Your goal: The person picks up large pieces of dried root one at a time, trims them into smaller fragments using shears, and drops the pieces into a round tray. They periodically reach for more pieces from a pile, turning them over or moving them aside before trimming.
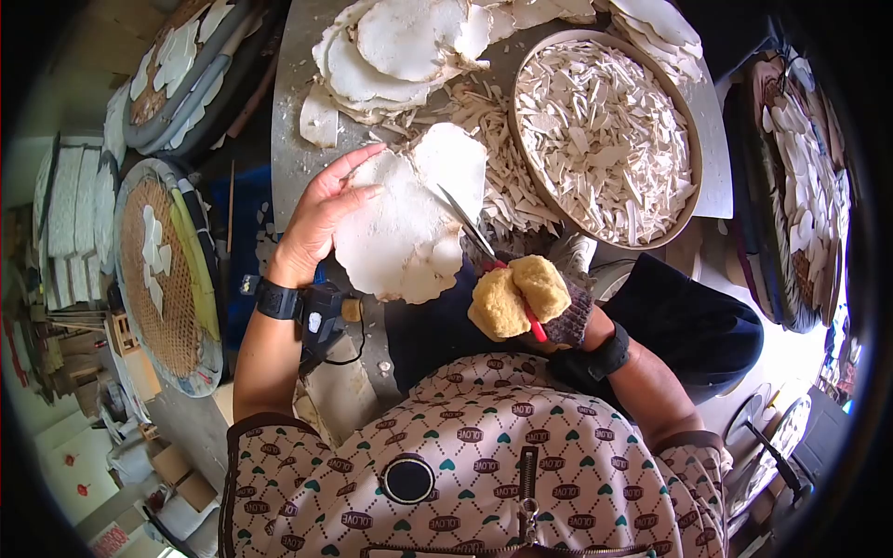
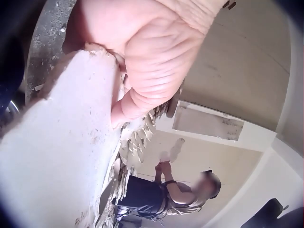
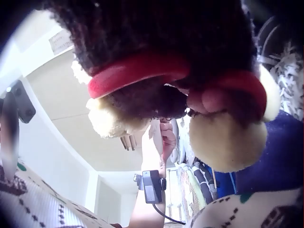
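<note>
My left hand pinches a broad, flat white slab with a ragged edge, thumb on its upper face. A second pale lobe extends at its upper right. In the left wrist view the thumb and fingers hold the slab by its edge. My right hand, in a dark knitted glove, grips red-handled scissors; yellow foam wraps the handles. The blades point up-left and overlap the slab's right side. In the right wrist view, the red handles curve around the gloved fingers.
A round tray full of white strips stands on the metal table. Loose strips lie beside it. Stacked white slabs line the far side. Woven round trays stand left; another person shows in the left wrist view.
</note>
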`<act>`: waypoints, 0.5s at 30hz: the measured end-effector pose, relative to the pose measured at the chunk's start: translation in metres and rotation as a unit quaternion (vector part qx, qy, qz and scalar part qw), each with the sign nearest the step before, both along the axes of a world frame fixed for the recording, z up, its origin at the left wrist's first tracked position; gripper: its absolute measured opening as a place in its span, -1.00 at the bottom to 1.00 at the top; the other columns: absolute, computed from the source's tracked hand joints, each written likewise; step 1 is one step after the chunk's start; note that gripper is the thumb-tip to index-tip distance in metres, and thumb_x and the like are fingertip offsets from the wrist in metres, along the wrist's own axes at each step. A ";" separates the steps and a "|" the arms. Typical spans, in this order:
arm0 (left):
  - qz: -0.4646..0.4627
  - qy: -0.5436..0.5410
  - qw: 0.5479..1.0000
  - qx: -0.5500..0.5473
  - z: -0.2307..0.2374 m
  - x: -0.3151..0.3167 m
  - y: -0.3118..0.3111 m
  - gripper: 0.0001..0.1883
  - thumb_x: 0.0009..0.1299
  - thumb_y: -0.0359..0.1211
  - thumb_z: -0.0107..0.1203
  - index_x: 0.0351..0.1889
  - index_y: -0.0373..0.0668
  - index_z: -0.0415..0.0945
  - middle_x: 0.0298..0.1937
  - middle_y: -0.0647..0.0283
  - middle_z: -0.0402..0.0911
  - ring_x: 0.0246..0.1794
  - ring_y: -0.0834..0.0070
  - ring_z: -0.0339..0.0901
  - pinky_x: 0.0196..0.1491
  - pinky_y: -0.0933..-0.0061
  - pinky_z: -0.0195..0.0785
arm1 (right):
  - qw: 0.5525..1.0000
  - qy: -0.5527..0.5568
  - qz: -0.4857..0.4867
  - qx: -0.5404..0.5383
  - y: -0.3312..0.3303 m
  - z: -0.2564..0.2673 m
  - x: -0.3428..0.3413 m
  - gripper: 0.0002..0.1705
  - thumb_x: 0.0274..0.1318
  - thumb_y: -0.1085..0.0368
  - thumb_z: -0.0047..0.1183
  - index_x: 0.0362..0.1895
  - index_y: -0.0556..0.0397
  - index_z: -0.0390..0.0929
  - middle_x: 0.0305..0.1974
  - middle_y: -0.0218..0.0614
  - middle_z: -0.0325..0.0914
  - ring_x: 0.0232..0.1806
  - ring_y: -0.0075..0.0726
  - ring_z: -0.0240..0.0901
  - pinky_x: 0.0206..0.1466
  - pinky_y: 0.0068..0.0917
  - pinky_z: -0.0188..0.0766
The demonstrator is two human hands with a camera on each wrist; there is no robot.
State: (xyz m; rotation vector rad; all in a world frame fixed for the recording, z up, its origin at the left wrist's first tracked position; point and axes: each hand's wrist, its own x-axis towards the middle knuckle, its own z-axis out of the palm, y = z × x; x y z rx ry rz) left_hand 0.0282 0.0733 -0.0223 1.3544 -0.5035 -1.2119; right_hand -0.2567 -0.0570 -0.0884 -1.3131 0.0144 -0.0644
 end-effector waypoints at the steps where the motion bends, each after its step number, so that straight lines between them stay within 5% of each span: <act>1: -0.007 0.003 1.000 -0.001 0.000 0.001 -0.001 -0.45 0.24 -0.52 0.07 0.23 -0.24 0.24 -0.09 0.26 0.53 -0.16 0.66 0.46 -0.04 0.64 0.32 | 1.000 -0.001 -0.003 0.002 0.000 0.001 0.001 -0.60 0.08 0.46 0.04 0.06 0.13 0.35 0.03 -0.26 0.43 0.06 -0.42 0.38 0.18 -0.49 0.28; 3: -0.019 0.009 1.000 -0.002 0.000 0.003 -0.001 -0.46 0.24 -0.51 0.06 0.23 -0.24 0.24 -0.08 0.25 0.52 -0.13 0.65 0.46 -0.02 0.62 0.32 | 0.998 0.040 -0.005 0.056 0.002 0.001 0.003 -0.61 0.06 0.45 0.07 0.03 0.11 0.37 0.01 -0.25 0.44 0.04 -0.39 0.40 0.16 -0.48 0.30; 6: -0.037 -0.001 0.999 -0.001 0.006 0.006 -0.007 -0.46 0.25 -0.50 0.06 0.22 -0.25 0.23 -0.03 0.24 0.50 -0.08 0.61 0.45 0.02 0.58 0.31 | 0.997 0.009 0.001 -0.074 -0.004 0.003 0.004 -0.61 0.01 0.41 0.12 -0.02 0.08 0.39 -0.03 -0.23 0.46 -0.01 -0.32 0.43 0.11 -0.46 0.33; 13: -0.149 -0.145 0.977 0.057 0.019 0.032 -0.039 -0.44 0.30 -0.34 0.09 0.21 -0.38 0.19 0.03 0.20 0.46 0.02 0.58 0.40 0.12 0.56 0.22 | 0.987 0.064 -0.029 0.146 -0.009 0.013 0.009 -0.58 0.11 0.32 0.07 0.07 0.13 0.35 0.01 -0.26 0.44 0.05 -0.43 0.37 0.18 -0.44 0.27; 15: -0.185 -0.183 0.963 0.063 0.026 0.033 -0.054 -0.44 0.29 -0.22 0.11 0.15 -0.39 0.27 0.03 0.19 0.46 0.03 0.58 0.38 0.10 0.58 0.21 | 0.992 0.057 -0.013 0.116 -0.012 0.014 0.010 -0.55 0.11 0.32 0.06 0.10 0.13 0.32 0.04 -0.27 0.42 0.06 -0.45 0.35 0.18 -0.45 0.26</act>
